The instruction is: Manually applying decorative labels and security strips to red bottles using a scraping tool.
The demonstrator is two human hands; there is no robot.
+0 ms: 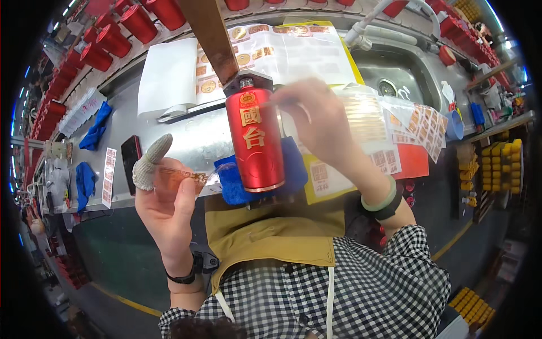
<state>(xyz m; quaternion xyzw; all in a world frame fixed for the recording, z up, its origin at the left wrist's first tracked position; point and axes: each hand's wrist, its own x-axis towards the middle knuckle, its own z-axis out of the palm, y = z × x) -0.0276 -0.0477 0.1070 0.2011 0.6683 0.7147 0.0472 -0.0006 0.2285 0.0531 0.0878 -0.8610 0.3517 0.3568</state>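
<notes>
A red metallic bottle [259,150] with raised gold characters lies in front of me, its neck at a dark bracket [248,81] on a brown bar. My left hand [169,206], left of the bottle, pinches a small clear sticker film [189,176] with gold and red print between thumb and fingers. A whitish textured cover [152,161] sheathes one of its fingers. My right hand [316,118] is at the bottle's upper right side, smeared by motion; whether its fingertips touch the bottle or hold anything cannot be made out. A blue cloth [232,183] lies under the bottle's lower end.
Sticker sheets [271,56] and a white sheet [166,79] cover the bench's far side. A steel sink [389,68] is at the far right. More sheets [420,127] lie right. A phone [131,155] and blue rags [96,127] lie left. Red bottles [138,25] line the back.
</notes>
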